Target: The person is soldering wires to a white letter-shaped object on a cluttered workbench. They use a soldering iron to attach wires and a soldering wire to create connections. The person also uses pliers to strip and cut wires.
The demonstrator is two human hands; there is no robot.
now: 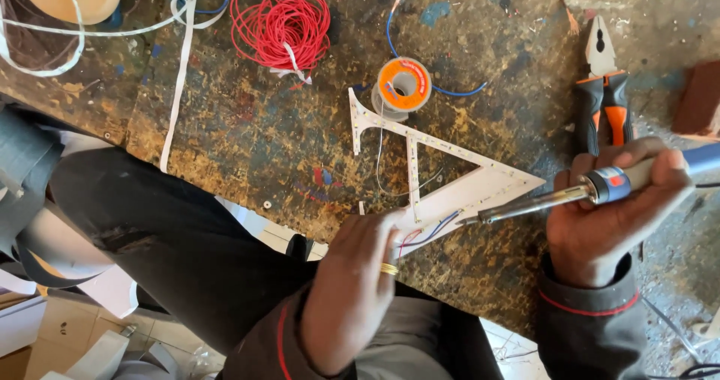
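Note:
My right hand [611, 215] grips a soldering iron [570, 194] with a blue and grey handle. Its metal tip points left at the white letter-shaped frame [480, 189] lined with small LED strips. My left hand [356, 275], a gold ring on one finger, presses down on the near edge of that frame beside thin red and blue wires [424, 236]. A thin strand of solder runs from the orange solder spool [403, 85] down across the frame.
A coil of red wire [281, 21] lies at the back of the paint-stained workbench [247, 132]. Orange-handled pliers [606, 87] rest at the right. White LED strip [178, 72] trails over the left edge. Cardboard and scraps lie on the floor below.

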